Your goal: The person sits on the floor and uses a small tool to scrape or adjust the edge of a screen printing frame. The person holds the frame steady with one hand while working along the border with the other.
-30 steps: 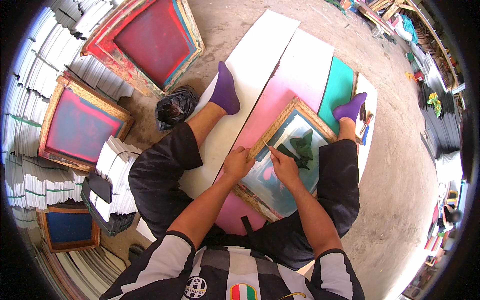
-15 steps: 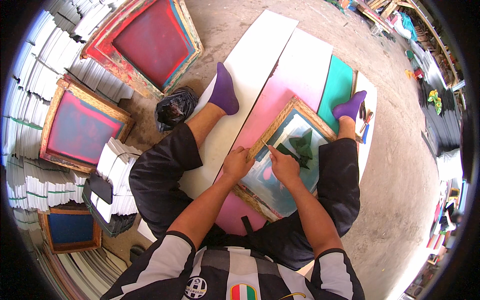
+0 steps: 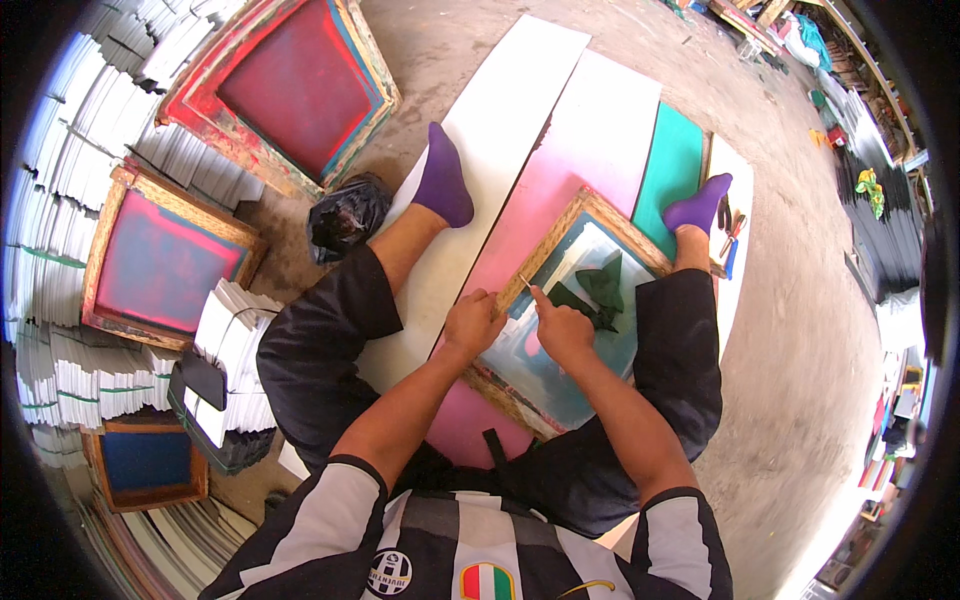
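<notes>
A wooden screen-printing frame [image 3: 546, 237] with a blue-grey, paint-smeared mesh lies tilted between my legs. My left hand [image 3: 472, 325] is closed on its left wooden edge. Over the mesh, close to that same edge, my right hand [image 3: 565, 332] is closed with its index finger stretched forward. A thin pale sliver [image 3: 525, 282] shows at that fingertip; what the hand grips is mostly hidden. Crumpled dark green material [image 3: 602, 285], cloth or plastic, rests on the mesh just beyond my right hand.
White [image 3: 515, 85], pink [image 3: 518, 228] and green [image 3: 672, 165] boards lie under the frame and my feet. Hand tools [image 3: 733, 245] lie beside my right foot. To the left are a black plastic bag [image 3: 350, 212], a red-meshed frame [image 3: 300, 85] and bundled white sheets [image 3: 235, 345].
My right hand has shifted slightly left and toward me along the frame's inner edge. My left hand keeps its hold, and the whole view has tilted slightly.
</notes>
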`<state>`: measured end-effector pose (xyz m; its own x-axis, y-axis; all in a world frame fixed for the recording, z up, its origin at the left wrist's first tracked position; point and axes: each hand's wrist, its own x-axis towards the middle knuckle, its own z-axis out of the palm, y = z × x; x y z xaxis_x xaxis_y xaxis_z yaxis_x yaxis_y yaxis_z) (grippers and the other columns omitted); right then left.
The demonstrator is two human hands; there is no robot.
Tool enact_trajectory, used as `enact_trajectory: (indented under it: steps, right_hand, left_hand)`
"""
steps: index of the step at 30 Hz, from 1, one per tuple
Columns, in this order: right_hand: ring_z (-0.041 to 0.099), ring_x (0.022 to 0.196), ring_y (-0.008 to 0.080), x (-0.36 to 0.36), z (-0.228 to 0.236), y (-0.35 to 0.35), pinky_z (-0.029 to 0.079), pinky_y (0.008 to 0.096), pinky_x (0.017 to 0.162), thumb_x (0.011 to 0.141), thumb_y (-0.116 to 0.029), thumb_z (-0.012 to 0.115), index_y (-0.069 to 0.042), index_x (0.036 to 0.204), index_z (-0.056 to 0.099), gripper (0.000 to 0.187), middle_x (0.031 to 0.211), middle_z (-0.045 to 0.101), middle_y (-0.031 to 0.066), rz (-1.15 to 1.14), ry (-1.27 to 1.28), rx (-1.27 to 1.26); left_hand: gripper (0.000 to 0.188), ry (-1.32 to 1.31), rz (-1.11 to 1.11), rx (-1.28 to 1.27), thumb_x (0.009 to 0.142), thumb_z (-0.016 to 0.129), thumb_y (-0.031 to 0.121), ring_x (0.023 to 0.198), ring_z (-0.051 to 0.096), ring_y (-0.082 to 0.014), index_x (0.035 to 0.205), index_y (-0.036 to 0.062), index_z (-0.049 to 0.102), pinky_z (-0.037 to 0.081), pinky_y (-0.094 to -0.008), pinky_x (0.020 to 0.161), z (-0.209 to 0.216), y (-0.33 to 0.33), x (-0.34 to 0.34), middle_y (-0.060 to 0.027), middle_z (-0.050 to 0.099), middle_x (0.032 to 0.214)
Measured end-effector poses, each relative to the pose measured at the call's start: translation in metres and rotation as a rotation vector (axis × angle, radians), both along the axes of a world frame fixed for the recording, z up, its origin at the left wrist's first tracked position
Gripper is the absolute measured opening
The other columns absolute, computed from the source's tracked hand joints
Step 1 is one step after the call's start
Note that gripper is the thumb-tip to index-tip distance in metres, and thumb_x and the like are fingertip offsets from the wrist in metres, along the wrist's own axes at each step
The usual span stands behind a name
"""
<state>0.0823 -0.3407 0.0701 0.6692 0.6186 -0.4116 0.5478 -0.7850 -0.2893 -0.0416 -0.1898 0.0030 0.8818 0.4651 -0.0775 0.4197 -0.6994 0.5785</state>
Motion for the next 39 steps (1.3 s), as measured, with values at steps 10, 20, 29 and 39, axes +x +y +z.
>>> enact_trajectory:
  steps: [10,20,29,39]
  right_hand:
    - [0.074,0.083,0.0390,0.010,-0.043,-0.013,0.057,0.0502,0.076,0.105,-0.031,0.060,-0.026,0.146,0.061,0.042,0.098,0.077,0.0173,-0.064,0.107,0.398]
    - [0.037,0.051,0.0059,0.024,-0.003,-0.010,0.035,0.0258,0.045,0.109,-0.032,0.059,-0.017,0.147,0.062,0.041,0.067,0.050,-0.0030,-0.681,1.046,0.446]
    - [0.071,0.095,0.0466,0.020,-0.021,-0.016,0.056,0.0584,0.083,0.107,-0.040,0.050,-0.034,0.143,0.063,0.039,0.102,0.074,0.0252,-0.120,0.068,0.329]
    - [0.073,0.087,0.0456,0.018,-0.005,-0.009,0.057,0.0592,0.077,0.107,-0.039,0.049,-0.034,0.144,0.061,0.039,0.094,0.074,0.0247,-0.065,0.025,0.158]
  left_hand:
    - [0.044,0.024,0.016,-0.049,0.085,0.078,0.030,0.099,0.068,-0.0346,0.122,0.0069,0.071,0.056,-0.0455,0.086,0.006,0.003,0.001,-0.0121,0.067,0.105]
    - [0.047,0.044,0.040,-0.065,0.086,0.076,0.033,0.104,0.067,-0.0343,0.125,0.0070,0.071,0.055,-0.0457,0.091,0.005,-0.001,0.000,-0.0115,0.067,0.110]
    - [0.056,0.063,0.022,0.016,0.086,0.077,0.038,0.102,0.068,-0.0343,0.132,0.0078,0.066,0.056,-0.0464,0.088,0.011,-0.003,0.005,-0.0139,0.066,0.111]
    - [0.056,0.061,0.031,0.023,0.084,0.079,0.037,0.096,0.070,-0.0345,0.131,0.0088,0.067,0.057,-0.0466,0.083,-0.001,-0.003,0.009,-0.0131,0.066,0.107]
